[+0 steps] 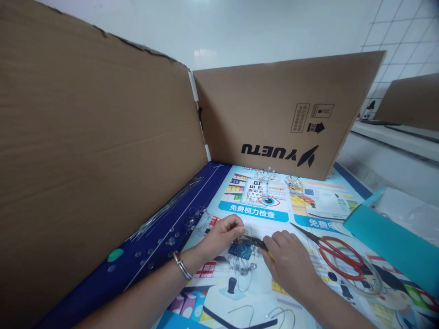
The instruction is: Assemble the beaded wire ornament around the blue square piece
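Note:
My left hand (222,234), with a silver bangle (183,266) on its wrist, is closed in a pinch on thin wire (248,228). In my right hand (288,256) is a pair of pliers (255,241) with dark jaws and a bit of yellow handle showing. The plier jaws point left and meet the wire close to my left fingertips. Below the jaws hangs a cluster of transparent round beads (244,270) on looped wire, over the printed table cover. Whether the jaws are fully closed is too small to tell.
Red-handled scissors (343,258) lie to the right, near a turquoise box (391,246). Loose transparent beads (151,251) and straight wires (164,212) lie at left. Beaded wire pieces (265,175) sit at the back. Cardboard panels (281,114) wall the left and back. Bent wires (281,313) lie in front.

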A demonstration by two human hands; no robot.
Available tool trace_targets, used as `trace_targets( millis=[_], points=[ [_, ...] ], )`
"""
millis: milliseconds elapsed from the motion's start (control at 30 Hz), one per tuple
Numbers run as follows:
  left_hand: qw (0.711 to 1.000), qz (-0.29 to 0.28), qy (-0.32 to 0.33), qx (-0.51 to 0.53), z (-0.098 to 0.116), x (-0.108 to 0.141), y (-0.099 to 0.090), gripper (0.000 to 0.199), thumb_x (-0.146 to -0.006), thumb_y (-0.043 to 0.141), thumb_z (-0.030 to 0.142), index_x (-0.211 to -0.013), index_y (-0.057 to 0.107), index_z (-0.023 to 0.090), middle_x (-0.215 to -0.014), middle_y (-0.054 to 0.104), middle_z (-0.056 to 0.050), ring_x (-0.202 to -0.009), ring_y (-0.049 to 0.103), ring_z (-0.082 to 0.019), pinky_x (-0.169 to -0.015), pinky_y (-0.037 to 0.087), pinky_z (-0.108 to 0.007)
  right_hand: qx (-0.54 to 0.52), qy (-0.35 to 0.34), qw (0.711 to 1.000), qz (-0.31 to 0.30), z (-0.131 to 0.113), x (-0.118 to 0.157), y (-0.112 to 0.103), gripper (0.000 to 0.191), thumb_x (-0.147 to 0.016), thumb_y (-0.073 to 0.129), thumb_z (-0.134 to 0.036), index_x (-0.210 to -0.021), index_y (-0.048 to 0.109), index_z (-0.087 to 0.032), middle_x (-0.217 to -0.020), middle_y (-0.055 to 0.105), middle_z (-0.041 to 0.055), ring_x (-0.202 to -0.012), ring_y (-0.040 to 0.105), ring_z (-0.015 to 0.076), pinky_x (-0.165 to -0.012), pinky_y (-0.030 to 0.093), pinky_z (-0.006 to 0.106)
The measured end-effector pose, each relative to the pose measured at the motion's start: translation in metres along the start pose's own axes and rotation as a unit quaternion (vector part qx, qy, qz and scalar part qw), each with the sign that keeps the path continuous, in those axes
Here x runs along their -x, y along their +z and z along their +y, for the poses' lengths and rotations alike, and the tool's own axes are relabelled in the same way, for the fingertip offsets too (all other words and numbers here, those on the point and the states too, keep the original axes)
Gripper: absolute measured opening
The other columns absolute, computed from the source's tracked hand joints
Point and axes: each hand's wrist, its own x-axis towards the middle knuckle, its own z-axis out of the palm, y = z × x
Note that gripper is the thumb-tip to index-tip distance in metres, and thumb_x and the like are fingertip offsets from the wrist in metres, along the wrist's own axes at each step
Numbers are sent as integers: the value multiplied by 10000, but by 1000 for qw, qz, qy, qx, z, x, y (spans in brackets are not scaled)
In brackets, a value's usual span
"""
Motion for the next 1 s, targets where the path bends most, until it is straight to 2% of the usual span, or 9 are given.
trace_targets(
  millis=[233, 500, 1000],
  points=[
    [998, 16, 33, -57, 4, 2, 2, 187, -811, 516, 315, -727, 473, 154, -637, 437, 39, -584, 401, -85, -561, 334, -204, 1, 15, 1000, -23, -4, 0, -2, 173, -857, 427, -297, -854, 568, -197, -768, 527, 58, -742, 445, 198, -654, 273, 318],
    [993, 37, 35, -102, 0, 5, 4, 174, -829, 487, 307, -744, 481, 156, -647, 456, 28, -595, 417, -96, -568, 344, -213, 31, 24, 999, -28, -9, -2, -4, 164, -845, 444, -303, -837, 573, -203, -745, 537, 60, -730, 462, 215, -647, 279, 334],
    [993, 28, 50, -101, 5, 6, 5, 157, -845, 471, 277, -743, 471, 158, -673, 445, 30, -620, 405, -97, -593, 340, -221, 39, 17, 999, -21, -11, -3, -8, 144, -837, 452, -292, -805, 566, -210, -720, 536, 53, -703, 464, 218, -626, 272, 336]
  ],
)
